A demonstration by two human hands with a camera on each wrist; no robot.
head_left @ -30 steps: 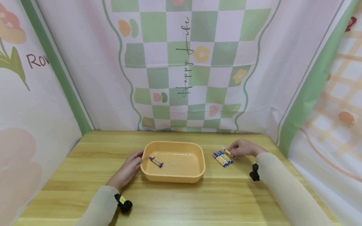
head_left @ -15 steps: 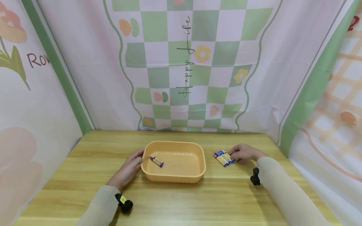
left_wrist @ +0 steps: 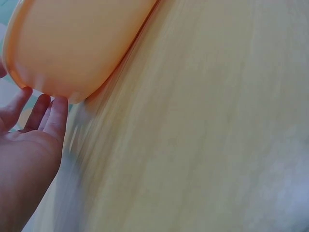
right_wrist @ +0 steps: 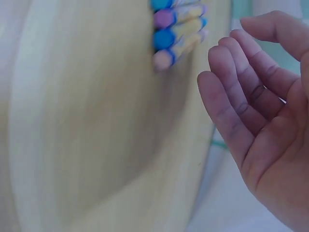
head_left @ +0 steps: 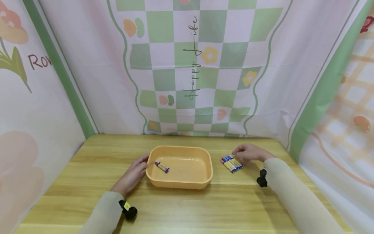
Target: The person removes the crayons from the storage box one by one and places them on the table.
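Observation:
An orange-yellow plastic basin (head_left: 179,185) stands mid-table, a single crayon (head_left: 161,167) with a dull purplish tip lying at its left inside. My left hand (head_left: 132,174) rests at the basin's left end. In the left wrist view, its extended fingertips (left_wrist: 59,102) touch the basin's outer wall (left_wrist: 72,43). To the basin's right, several yellow-wrapped crayons (head_left: 230,164) lie side by side in a slanted row. My right hand (head_left: 249,153) is just beyond the row's right end. The right wrist view shows its fingers spread and loosely bent, holding nothing, apart from the crayon ends (right_wrist: 165,38).
The wooden table (head_left: 187,211) has its far edge against a green-and-white checked cloth (head_left: 187,107). Printed cloths also hang at the left and right. A black wrist camera (head_left: 128,210) sits on the left sleeve, another wrist camera (head_left: 263,178) on the right.
My right hand has laid a pale-tipped crayon against the row's right side, let it go and risen slightly away. The left hand and basin have stayed put.

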